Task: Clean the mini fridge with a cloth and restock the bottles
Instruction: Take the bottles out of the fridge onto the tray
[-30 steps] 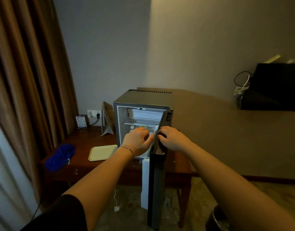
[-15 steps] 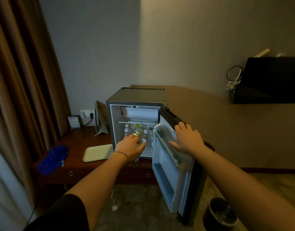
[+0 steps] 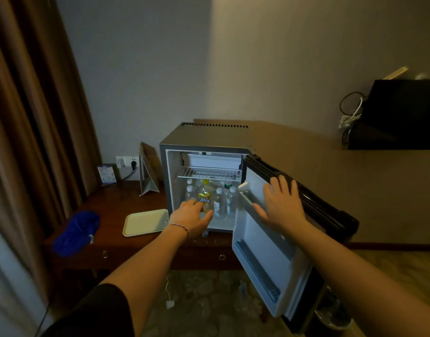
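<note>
1. right hand (image 3: 280,205) lies flat, fingers spread, on the inner panel of the open fridge door (image 3: 262,249), gripping nothing; I'd leave it there so the door can't swing in
2. left hand (image 3: 194,218) reaches into the mini fridge (image 3: 204,139), fingers loosely apart, right at the yellow bottle (image 3: 205,196); can't tell if it's touching
3. take it low on the body and lift straight out; the clear bottles (image 3: 225,199) stand packed close beside it
4. blue cloth (image 3: 75,233) sits on the desk (image 3: 116,203), left of the tray (image 3: 146,222); grab it once the shelf's empty
</note>
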Tool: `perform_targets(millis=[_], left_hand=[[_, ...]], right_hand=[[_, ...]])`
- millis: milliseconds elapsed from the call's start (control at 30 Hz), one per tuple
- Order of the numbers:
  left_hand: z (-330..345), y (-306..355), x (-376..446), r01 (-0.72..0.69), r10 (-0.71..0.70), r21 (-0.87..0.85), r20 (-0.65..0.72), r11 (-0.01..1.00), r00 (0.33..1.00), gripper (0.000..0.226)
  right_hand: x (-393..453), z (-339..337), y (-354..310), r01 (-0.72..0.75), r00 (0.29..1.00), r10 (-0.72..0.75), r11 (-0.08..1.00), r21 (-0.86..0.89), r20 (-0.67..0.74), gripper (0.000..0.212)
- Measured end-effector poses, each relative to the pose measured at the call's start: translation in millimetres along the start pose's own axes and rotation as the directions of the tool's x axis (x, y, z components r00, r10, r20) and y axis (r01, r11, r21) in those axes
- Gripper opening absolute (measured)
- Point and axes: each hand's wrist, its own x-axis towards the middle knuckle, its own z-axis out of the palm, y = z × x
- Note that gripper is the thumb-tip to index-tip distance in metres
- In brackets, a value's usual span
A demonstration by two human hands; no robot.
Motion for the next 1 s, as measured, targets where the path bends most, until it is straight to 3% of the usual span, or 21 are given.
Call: perform_targets(millis=[200,567,1000], left_hand=[[-11,-43,27,0.003,-0.003,0.021,-0.003,1.000,1.000,0.053],[9,-114,84,-0.026,0.023,0.098,0.032,0.995,0.999,0.057],[61,-129,177,0.033,-0.041,0.095,0.082,0.995,0.996,0.059]], right_hand=[[39,17,-57,0.249,0.969,-0.247,0.960,0.127,-0.028,0.054],[98,84,-126,0.046,0.982,-0.098,0.954,0.296,0.163,0.056],[192,169,-132,0.031,0.949,-0.121,0.955,0.296,0.292,0.054]])
